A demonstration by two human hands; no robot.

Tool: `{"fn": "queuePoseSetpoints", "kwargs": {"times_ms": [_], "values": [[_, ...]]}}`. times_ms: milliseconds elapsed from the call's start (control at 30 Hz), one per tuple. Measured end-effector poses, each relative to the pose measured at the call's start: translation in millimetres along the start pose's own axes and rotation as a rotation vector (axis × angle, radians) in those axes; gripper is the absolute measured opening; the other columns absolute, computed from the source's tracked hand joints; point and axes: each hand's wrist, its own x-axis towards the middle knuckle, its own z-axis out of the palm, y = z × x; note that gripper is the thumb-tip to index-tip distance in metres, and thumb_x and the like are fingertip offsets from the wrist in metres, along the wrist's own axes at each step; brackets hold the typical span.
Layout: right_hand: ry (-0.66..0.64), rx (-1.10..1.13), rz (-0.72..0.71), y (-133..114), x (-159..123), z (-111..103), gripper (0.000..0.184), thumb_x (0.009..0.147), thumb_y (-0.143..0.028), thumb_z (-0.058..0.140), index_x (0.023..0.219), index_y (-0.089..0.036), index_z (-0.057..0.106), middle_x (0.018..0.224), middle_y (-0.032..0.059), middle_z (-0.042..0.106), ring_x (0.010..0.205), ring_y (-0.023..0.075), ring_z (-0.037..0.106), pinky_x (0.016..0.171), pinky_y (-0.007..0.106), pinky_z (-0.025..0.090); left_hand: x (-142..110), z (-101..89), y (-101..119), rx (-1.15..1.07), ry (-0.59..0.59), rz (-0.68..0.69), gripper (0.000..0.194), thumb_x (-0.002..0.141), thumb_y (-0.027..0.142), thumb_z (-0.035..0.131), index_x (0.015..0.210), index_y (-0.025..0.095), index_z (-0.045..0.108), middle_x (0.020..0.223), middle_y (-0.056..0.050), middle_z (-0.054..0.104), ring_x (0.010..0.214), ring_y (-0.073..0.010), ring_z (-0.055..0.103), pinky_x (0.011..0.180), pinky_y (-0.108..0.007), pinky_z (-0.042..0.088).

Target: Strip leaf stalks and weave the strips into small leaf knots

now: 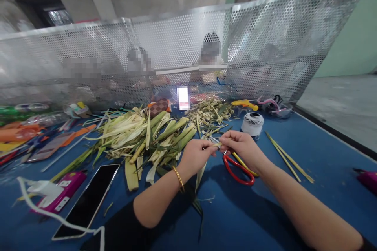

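Note:
My left hand (pixel 196 157), with a gold bangle on its wrist, is closed in a pinch on a thin pale strip of corn husk (pixel 216 145). My right hand (pixel 240 147) faces it, thumb and fingers pinched together near the strip's other end; what lies between those fingertips is too small to make out. Scissors with red handles (pixel 249 182) lie on the table beneath my right hand, blades partly hidden behind the fingers. A heap of green and pale corn husks (pixel 123 129) spreads left of my hands. A spool of white thread (pixel 252 126) stands just beyond my right hand.
A phone (pixel 91 198) and a magenta power strip (pixel 63 192) with a white cable lie at left. Two husk strips (pixel 287 157) rest at right. Behind stand shredded husks (pixel 212 111), a yellow-orange tool (pixel 244 104) and a perforated screen (pixel 176 39), with people beyond it.

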Motion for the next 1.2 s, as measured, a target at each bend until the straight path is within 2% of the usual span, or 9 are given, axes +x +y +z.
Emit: {"fn": "queuePoseSetpoints", "kwargs": {"times_ms": [100,167,300,400,533,633,833,900,1200], "values": [[0.013,-0.213,-0.021,0.9,4.2,-7.5,0.034,0.081,-0.050,0.049,0.081,-0.018,0.058,0.066,0.0019,0.065,0.058,0.0149,0.061,0.055,0.026,0.044,3.8,-4.7,-3.7,-0.036,0.020,-0.014,0.028,0.078,0.035,0.057,0.060,0.017,0.069,0.058,0.000,0.061,0.060,-0.0130,0.053,0.060,-0.023,0.038],[0.025,-0.558,-0.033,0.9,4.8,-15.6,0.031,0.086,-0.044,0.041,0.090,-0.018,0.057,0.074,0.0042,0.066,0.063,0.0174,0.063,0.058,0.028,0.044,5.0,-8.1,-6.4,-0.129,0.066,-0.107,0.026,0.078,0.034,0.058,0.064,0.015,0.070,0.056,0.001,0.058,0.055,-0.0102,0.048,0.055,-0.021,0.035],[-0.121,-1.436,0.053,2.1,-4.3,-22.4,0.036,0.074,-0.028,0.060,0.106,-0.014,0.057,0.098,0.0161,0.067,0.088,0.0303,0.065,0.065,0.033,0.043,7.6,-18.7,-12.5,-0.492,0.015,-0.409,0.020,0.080,0.030,0.058,0.082,0.013,0.070,0.064,0.000,0.060,0.044,-0.0044,0.039,0.042,-0.018,0.025],[-0.223,-1.602,0.112,4.9,-10.8,-14.4,0.038,0.072,-0.014,0.056,0.110,-0.011,0.057,0.101,0.0203,0.066,0.091,0.0325,0.066,0.064,0.033,0.042,11.1,-25.5,-16.5,-0.703,-0.047,-0.544,0.018,0.080,0.027,0.061,0.089,0.013,0.068,0.067,0.000,0.061,0.045,-0.0036,0.042,0.041,-0.017,0.028],[-0.201,-1.582,0.096,5.4,-5.5,-10.3,0.037,0.073,-0.010,0.051,0.110,-0.009,0.059,0.101,0.0221,0.066,0.092,0.0324,0.066,0.067,0.033,0.043,15.5,-28.0,-21.2,-0.840,-0.035,-0.624,0.010,0.081,0.021,0.062,0.084,0.012,0.065,0.071,0.000,0.062,0.052,-0.0049,0.053,0.047,-0.017,0.039],[-0.185,-1.515,0.091,2.0,2.2,-22.9,0.037,0.078,-0.016,0.049,0.114,-0.014,0.058,0.102,0.0173,0.068,0.096,0.0298,0.065,0.071,0.033,0.045,18.3,-29.6,-24.3,-0.883,0.038,-0.659,0.009,0.083,0.020,0.060,0.079,0.012,0.063,0.063,0.002,0.058,0.047,-0.0032,0.050,0.042,-0.014,0.035],[-0.211,-0.476,0.104,2.6,0.6,-44.9,0.046,0.074,-0.037,0.058,0.115,-0.017,0.056,0.089,0.0063,0.066,0.077,0.0210,0.068,0.068,0.029,0.051,23.0,-37.7,-27.0,-0.991,0.124,-0.672,0.008,0.084,0.017,0.060,0.081,0.012,0.065,0.055,0.004,0.053,0.041,-0.0014,0.043,0.037,-0.012,0.032],[-0.205,-0.335,0.074,3.3,-1.7,-43.6,0.050,0.070,-0.043,0.065,0.111,-0.016,0.057,0.085,0.0048,0.063,0.075,0.0204,0.066,0.069,0.030,0.051,23.9,-38.5,-27.6,-1.001,0.158,-0.677,0.007,0.084,0.015,0.060,0.082,0.012,0.066,0.055,0.004,0.054,0.041,-0.0022,0.045,0.039,-0.013,0.036],[-0.242,-0.629,-0.014,-4.7,-5.1,-30.2,0.055,0.070,-0.058,0.062,0.107,-0.018,0.060,0.067,-0.0022,0.050,0.060,0.0142,0.045,0.055,0.027,0.038,23.1,-28.8,-28.8,-0.837,0.258,-0.547,0.008,0.079,0.019,0.064,0.079,0.012,0.067,0.059,0.001,0.058,0.044,-0.0055,0.051,0.043,-0.018,0.041]]}}
